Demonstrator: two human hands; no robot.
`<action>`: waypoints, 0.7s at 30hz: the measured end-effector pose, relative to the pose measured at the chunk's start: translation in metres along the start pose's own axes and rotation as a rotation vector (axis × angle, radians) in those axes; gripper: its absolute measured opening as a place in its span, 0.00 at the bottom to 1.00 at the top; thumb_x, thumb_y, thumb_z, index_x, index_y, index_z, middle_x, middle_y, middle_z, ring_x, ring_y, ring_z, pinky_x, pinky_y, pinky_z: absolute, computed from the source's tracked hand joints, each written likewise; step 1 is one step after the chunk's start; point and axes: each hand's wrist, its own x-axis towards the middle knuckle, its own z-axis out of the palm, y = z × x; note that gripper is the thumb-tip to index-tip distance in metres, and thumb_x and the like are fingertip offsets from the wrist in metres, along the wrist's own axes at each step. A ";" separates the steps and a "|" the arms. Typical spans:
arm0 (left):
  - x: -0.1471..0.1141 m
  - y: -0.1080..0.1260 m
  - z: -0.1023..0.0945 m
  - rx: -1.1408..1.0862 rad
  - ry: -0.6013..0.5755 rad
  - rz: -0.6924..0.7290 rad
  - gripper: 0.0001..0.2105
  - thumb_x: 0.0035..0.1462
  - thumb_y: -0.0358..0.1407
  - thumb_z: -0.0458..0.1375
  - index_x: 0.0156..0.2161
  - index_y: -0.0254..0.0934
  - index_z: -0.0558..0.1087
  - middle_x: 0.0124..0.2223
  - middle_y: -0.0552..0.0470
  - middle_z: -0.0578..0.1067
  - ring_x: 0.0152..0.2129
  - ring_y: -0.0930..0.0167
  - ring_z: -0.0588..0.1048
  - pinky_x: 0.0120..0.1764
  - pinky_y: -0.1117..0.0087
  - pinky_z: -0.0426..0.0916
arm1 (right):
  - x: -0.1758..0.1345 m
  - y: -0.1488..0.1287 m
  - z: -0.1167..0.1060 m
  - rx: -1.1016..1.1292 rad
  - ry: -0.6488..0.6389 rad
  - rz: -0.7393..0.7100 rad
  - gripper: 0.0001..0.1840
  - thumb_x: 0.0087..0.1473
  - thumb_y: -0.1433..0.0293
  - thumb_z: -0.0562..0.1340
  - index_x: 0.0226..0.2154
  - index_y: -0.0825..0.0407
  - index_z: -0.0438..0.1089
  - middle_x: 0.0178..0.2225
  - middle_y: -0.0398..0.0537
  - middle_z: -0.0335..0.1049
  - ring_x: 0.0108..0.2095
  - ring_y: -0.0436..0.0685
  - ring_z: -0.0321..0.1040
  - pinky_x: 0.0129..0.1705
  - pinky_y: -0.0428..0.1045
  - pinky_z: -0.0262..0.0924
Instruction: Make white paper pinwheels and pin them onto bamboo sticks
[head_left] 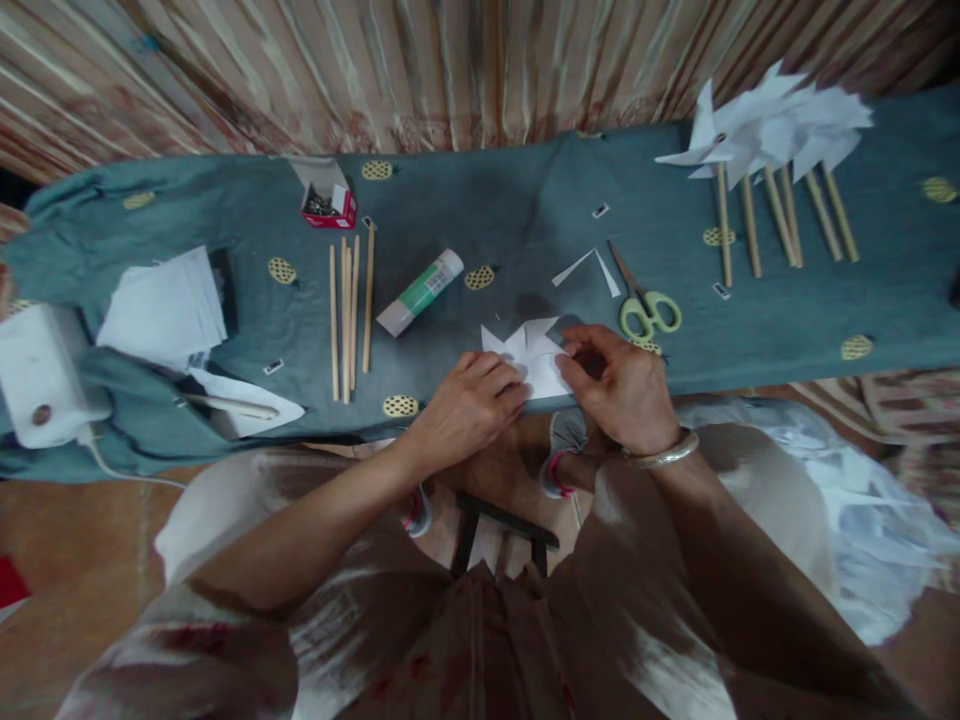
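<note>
A white paper pinwheel (pixel 534 358), with several folded points, lies at the front edge of the cloth-covered table between my hands. My left hand (pixel 478 402) presses on its left side with curled fingers. On its right side, my right hand (pixel 621 385) pinches the paper's edge between thumb and fingers. Green-handled scissors (pixel 643 302) rest just beyond my right hand, beside two thin paper strips (pixel 592 270). Up and to the left of the pinwheel lies a glue stick (pixel 420 292) with a green label.
Wooden sticks (pixel 350 320) lie left of the glue stick, below a red box of metal pins (pixel 328 205). Stacked paper sheets (pixel 161 310) and a white power strip (pixel 46 375) are at the far left. Finished pinwheels on sticks (pixel 780 130) lie at the back right.
</note>
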 end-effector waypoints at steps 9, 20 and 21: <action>-0.005 -0.007 0.001 -0.019 0.068 -0.015 0.09 0.67 0.31 0.51 0.42 0.33 0.74 0.36 0.48 0.77 0.33 0.69 0.74 0.36 0.67 0.65 | 0.002 0.016 -0.024 0.165 -0.310 -0.231 0.12 0.50 0.72 0.65 0.39 0.47 0.74 0.63 0.49 0.60 0.63 0.65 0.59 0.62 0.65 0.58; -0.007 -0.006 -0.003 -0.025 0.041 -0.023 0.09 0.66 0.31 0.51 0.40 0.31 0.74 0.36 0.47 0.77 0.32 0.68 0.74 0.35 0.66 0.66 | 0.006 0.020 -0.027 0.210 -0.362 -0.256 0.11 0.50 0.67 0.69 0.39 0.45 0.76 0.65 0.49 0.59 0.64 0.65 0.59 0.61 0.65 0.60; -0.007 -0.006 -0.004 -0.023 0.034 -0.016 0.09 0.66 0.31 0.51 0.40 0.31 0.74 0.36 0.47 0.77 0.32 0.68 0.74 0.35 0.66 0.66 | 0.006 0.020 -0.026 0.215 -0.342 -0.263 0.08 0.51 0.67 0.69 0.37 0.46 0.77 0.64 0.48 0.60 0.63 0.65 0.60 0.61 0.64 0.61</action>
